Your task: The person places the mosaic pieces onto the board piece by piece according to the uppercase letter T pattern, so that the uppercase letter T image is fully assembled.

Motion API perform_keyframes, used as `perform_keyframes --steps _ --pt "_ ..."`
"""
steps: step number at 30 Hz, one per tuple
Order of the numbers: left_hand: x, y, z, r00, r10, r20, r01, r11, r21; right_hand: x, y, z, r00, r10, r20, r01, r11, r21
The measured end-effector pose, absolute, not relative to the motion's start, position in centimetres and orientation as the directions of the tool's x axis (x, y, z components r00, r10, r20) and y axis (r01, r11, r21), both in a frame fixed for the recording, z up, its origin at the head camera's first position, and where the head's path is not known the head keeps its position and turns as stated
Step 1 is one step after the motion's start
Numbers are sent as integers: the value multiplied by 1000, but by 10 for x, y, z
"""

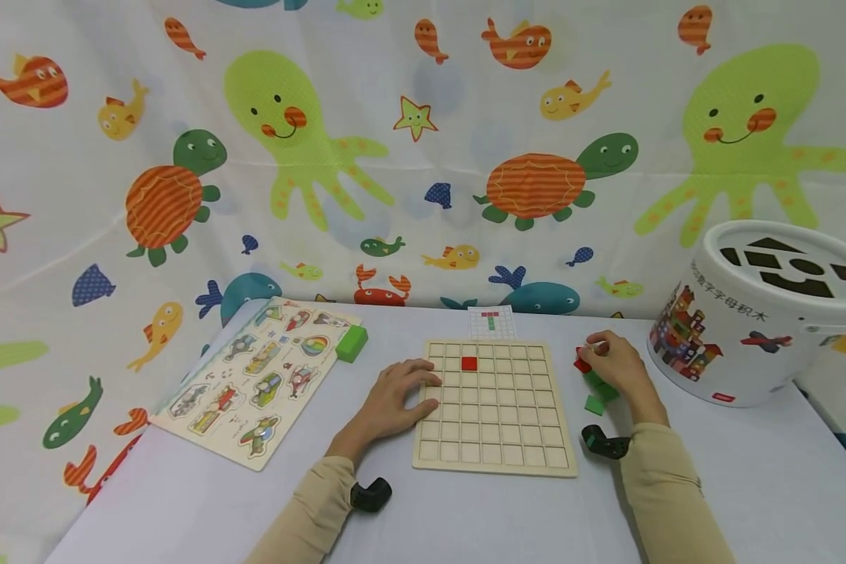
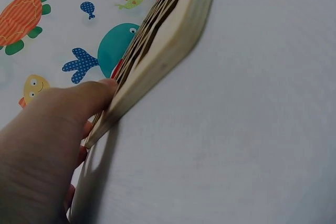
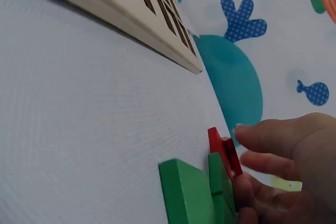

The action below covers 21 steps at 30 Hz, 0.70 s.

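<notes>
A square wooden grid board (image 1: 495, 407) lies on the table with one red tile (image 1: 469, 363) in a cell near its top left. My left hand (image 1: 397, 398) rests at the board's left edge; in the left wrist view the thumb (image 2: 97, 95) touches the rim. Right of the board my right hand (image 1: 616, 364) reaches over red tiles (image 1: 581, 362), fingers bent and thumb apart from them. The right wrist view shows these red tiles (image 3: 223, 150) beside the fingertips, with green tiles (image 3: 186, 192) nearer the camera. Whether a fingertip touches a red tile is hard to tell.
Behind the board lies a printed grid card (image 1: 491, 322) with a red and green pattern. A picture puzzle board (image 1: 254, 384) lies left, a green block (image 1: 352, 344) at its corner. A white bucket (image 1: 761, 313) with a shape-sorter lid stands right, near the patterned curtain (image 1: 395, 157).
</notes>
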<state>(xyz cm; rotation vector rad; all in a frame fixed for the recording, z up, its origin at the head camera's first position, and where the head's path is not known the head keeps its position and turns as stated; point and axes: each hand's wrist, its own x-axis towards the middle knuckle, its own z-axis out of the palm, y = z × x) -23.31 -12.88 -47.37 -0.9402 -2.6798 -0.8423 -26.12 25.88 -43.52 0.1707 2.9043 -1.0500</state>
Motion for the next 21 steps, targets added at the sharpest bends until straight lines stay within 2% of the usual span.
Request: perform_keyframes --steps 7,21 --pt "-233 -129 -474 -783 520 341 622 634 460 -264 257 -439 -991 100 -93 136 784 -605" --pt "-234 -129 -474 -781 517 350 624 630 463 -259 252 -439 -991 126 -39 121 750 -650"
